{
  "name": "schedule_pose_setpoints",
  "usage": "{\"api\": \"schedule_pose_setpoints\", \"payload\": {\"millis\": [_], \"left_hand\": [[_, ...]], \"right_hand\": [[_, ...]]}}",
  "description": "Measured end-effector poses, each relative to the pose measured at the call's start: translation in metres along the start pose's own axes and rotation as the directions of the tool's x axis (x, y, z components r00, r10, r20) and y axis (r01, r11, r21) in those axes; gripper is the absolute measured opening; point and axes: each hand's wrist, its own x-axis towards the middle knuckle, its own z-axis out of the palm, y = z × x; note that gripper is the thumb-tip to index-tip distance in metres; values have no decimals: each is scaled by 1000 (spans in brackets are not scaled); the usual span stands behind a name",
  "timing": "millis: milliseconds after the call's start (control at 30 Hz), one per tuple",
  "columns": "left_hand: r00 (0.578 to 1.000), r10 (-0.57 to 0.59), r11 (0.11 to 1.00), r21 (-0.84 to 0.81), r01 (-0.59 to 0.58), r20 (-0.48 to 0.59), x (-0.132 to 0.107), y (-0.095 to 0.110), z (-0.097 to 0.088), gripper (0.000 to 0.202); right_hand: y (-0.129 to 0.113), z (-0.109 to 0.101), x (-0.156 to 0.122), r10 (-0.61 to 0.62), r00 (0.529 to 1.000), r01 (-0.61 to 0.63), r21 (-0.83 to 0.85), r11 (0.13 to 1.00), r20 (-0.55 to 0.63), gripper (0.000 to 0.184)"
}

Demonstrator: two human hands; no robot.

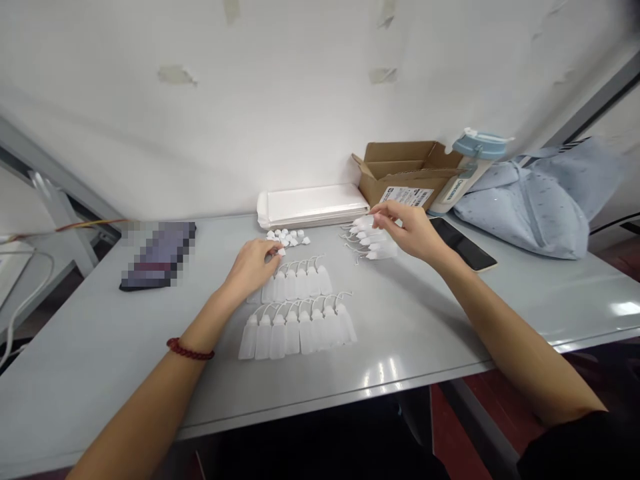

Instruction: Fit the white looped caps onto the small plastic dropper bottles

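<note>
My left hand is closed, thumb and fingertips together at a small white block-like piece. Beyond it lies a cluster of similar small white pieces. Two rows of flat, translucent white bottle-shaped pieces with thin curved strands at their tops lie on the table: a front row and a back row, whose left end is partly behind my left hand. My right hand is pinched above a loose pile of the same translucent pieces; anything between its fingertips is too small to make out.
Along the wall stand a white flat package, an open cardboard box and a blue-lidded bottle. A phone and a light blue bag lie right; a blurred dark item lies left on the grey table.
</note>
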Motion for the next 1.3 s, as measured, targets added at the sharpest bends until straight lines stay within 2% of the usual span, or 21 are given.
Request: {"api": "schedule_pose_setpoints", "payload": {"millis": [33, 100, 167, 267, 333, 367, 500, 633, 733, 900, 1033, 1100, 1200, 1300], "left_hand": [[1000, -5, 1000, -2, 5, 0, 0, 0, 0, 33], [1000, -14, 1000, -2, 14, 0, -2, 0, -1, 30], [1000, -17, 1000, 7, 17, -2, -3, 0, -3, 27], [1000, -7, 1000, 30, 7, -23, -5, 2, -5, 25], [998, 14, 999, 40, -12, -54, -7, 4, -7, 23], [997, 25, 999, 40, -22, -74, -8, 6, -7, 22], [986, 59, 998, 13, -57, -155, -12, 17, -10, 18], [977, 68, 997, -21, -74, -202, -16, 26, -12, 15], [977, 73, 996, -42, -83, -202, -18, 31, -13, 12], [974, 93, 992, -67, -109, -207, -19, 34, -12, 12], [980, 81, 992, -81, -97, -184, -20, 36, -13, 12], [986, 50, 989, -129, -71, -160, -20, 39, -14, 12], [995, -44, 955, -295, 17, -86, -22, 43, -17, 12], [994, -105, 883, -459, 98, 9, -22, 47, -18, 15]], "right_hand": [[-12, -1, -5, -19, 995, 14, 53, 999, 97, 19], [-33, -1, -14, -83, 946, 31, 169, 985, 314, 20], [-49, 1, -23, -153, 859, 43, 229, 973, 489, 20], [-60, 6, -30, -248, 704, 42, 310, 950, 666, 21], [-61, 8, -31, -292, 617, 19, 358, 934, 731, 21], [-61, 9, -31, -301, 593, 7, 369, 929, 747, 21], [-61, 9, -30, -296, 558, -48, 386, 921, 775, 20], [-64, 8, -32, -328, 449, -125, 422, 898, 831, 21], [-64, 9, -34, -322, 383, -128, 395, 910, 866, 19], [-63, 11, -34, -237, 363, -100, 291, 952, 901, 18], [-64, 10, -35, -244, 364, -71, 288, 955, 899, 17], [-65, 8, -35, -252, 406, -31, 289, 957, 878, 18], [-63, 7, -34, -207, 523, 56, 209, 976, 827, 18], [-60, 7, -33, -149, 628, 121, 93, 988, 764, 17]]}}
